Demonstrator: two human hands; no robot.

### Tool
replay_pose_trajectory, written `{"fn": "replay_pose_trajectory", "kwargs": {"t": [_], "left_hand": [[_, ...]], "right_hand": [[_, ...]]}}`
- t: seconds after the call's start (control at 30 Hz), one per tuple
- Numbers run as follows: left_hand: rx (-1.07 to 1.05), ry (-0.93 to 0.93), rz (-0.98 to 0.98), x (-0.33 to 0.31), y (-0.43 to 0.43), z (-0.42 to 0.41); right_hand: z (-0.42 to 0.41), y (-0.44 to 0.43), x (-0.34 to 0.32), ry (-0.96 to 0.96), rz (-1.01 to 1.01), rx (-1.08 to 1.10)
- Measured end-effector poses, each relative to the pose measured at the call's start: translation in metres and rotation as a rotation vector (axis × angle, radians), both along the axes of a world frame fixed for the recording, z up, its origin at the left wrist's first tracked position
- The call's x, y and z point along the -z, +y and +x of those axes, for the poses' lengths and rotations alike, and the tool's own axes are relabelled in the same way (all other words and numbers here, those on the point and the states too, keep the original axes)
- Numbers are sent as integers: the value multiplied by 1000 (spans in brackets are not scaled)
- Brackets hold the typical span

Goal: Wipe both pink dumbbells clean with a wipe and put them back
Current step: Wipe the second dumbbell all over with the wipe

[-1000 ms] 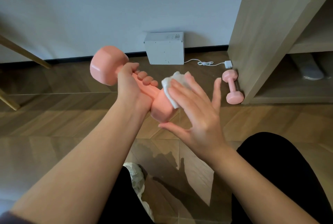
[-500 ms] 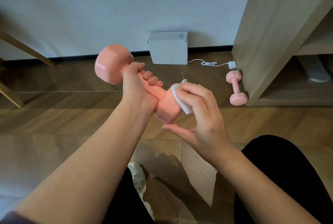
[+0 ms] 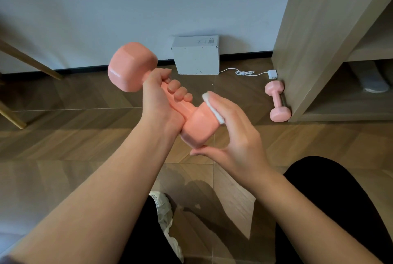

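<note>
Left grip holds dumbbell handle, right grip clamps wipe on its near head; we judge hard rubbing could twist it loose.

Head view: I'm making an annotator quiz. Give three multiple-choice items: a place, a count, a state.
1. Where is the second dumbbell? A on a table; B in a basket; C on the floor against the wooden cabinet.
2. How many pink dumbbells show? A one; B two; C three.
3. The left hand: A grips the handle of the held dumbbell; B hangs idle; C lies flat.
Answers: C, it lies at the cabinet's foot; B, one held, one down; A, its fingers wrap the handle, while the right hand presses the wipe.
</note>
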State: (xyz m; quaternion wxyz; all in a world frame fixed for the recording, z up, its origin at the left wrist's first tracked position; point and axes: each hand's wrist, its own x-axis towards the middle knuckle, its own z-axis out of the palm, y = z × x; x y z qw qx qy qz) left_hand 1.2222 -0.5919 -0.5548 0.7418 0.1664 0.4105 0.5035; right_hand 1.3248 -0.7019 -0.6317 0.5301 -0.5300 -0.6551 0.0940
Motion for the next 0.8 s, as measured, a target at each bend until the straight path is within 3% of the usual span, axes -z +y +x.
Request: {"fn": "replay_pose_trajectory", "kwargs": {"t": [0.13, 0.3, 0.4, 0.5, 0.67, 0.8], "left_hand": [[-23, -25, -14, -1, 1, 0], [-45, -9, 9, -1, 1, -2], [-53, -8, -3, 1, -2, 1], [-75, 21, -75, 2, -3, 2], [-9, 111, -196, 5, -2, 0], [-61, 62, -194, 4, -2, -3]], "right_hand": [[-5, -3, 5, -100, 144, 48], [-1, 0, 0, 160, -154, 24], [-3, -3, 1, 181, -116, 48], [-4, -4, 4, 70, 29, 85], [1, -2, 14, -296, 182, 168], [-3, 0, 17, -264, 127, 174]]}}
